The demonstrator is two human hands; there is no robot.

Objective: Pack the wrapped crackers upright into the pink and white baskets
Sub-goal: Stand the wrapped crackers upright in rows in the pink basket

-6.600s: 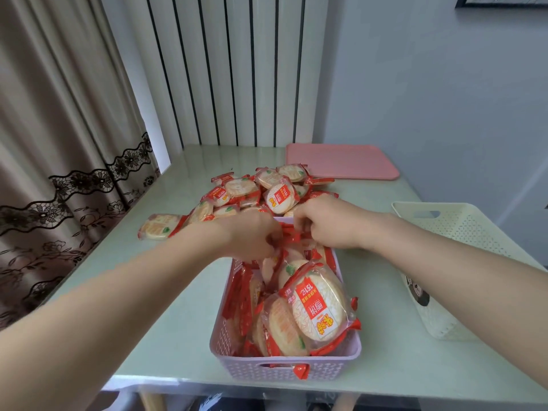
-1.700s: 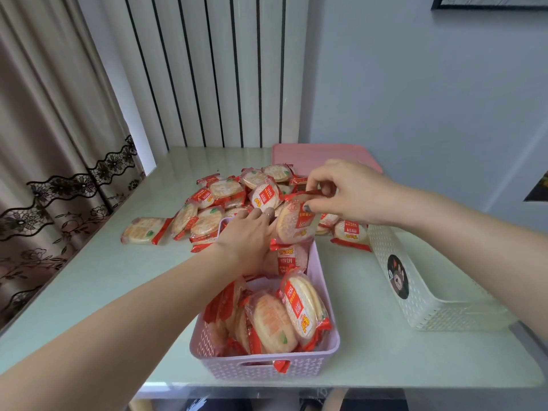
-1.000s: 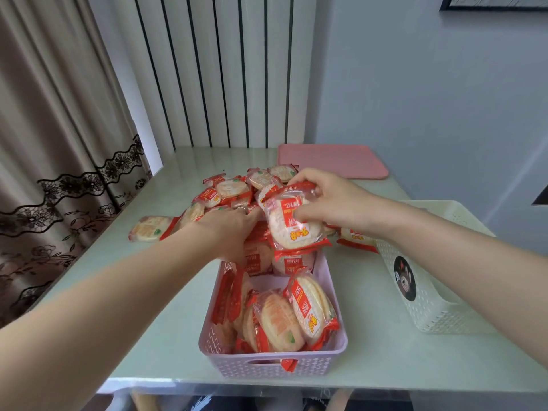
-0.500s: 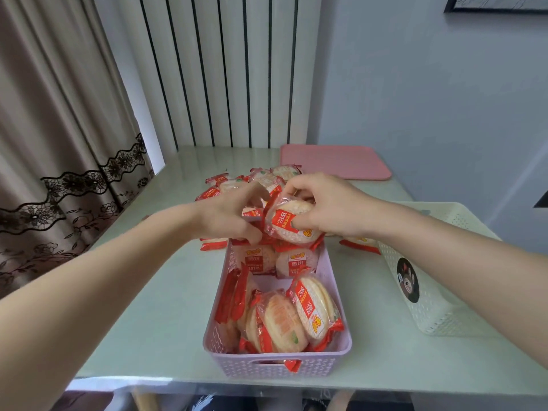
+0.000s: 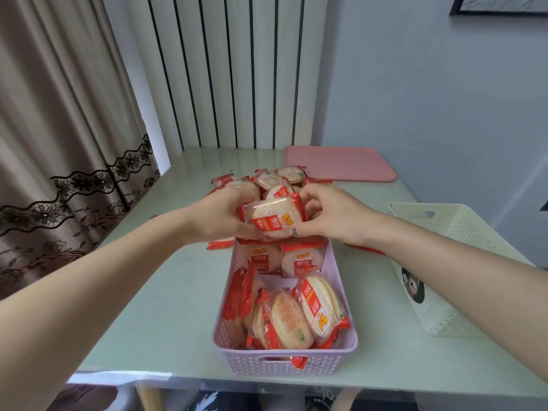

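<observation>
The pink basket (image 5: 284, 364) stands at the table's near edge with several red-and-clear wrapped crackers upright inside. Two packets (image 5: 278, 258) stand side by side at its far end. Just above that far end my left hand (image 5: 219, 216) and my right hand (image 5: 332, 215) grip one wrapped cracker (image 5: 274, 218) together, one hand at each end. A loose pile of crackers (image 5: 278, 178) lies behind the hands, partly hidden. The white basket (image 5: 439, 280) stands to the right; its inside is hidden from here.
A pink tray (image 5: 338, 163) lies at the table's back right by the wall. A curtain (image 5: 59, 143) hangs on the left. The pale green table (image 5: 166, 307) ends just before the pink basket's near wall.
My right hand has brought the cracker from the pile to the basket's far end. My left hand has come up from the basket and now grips the packet's other end.
</observation>
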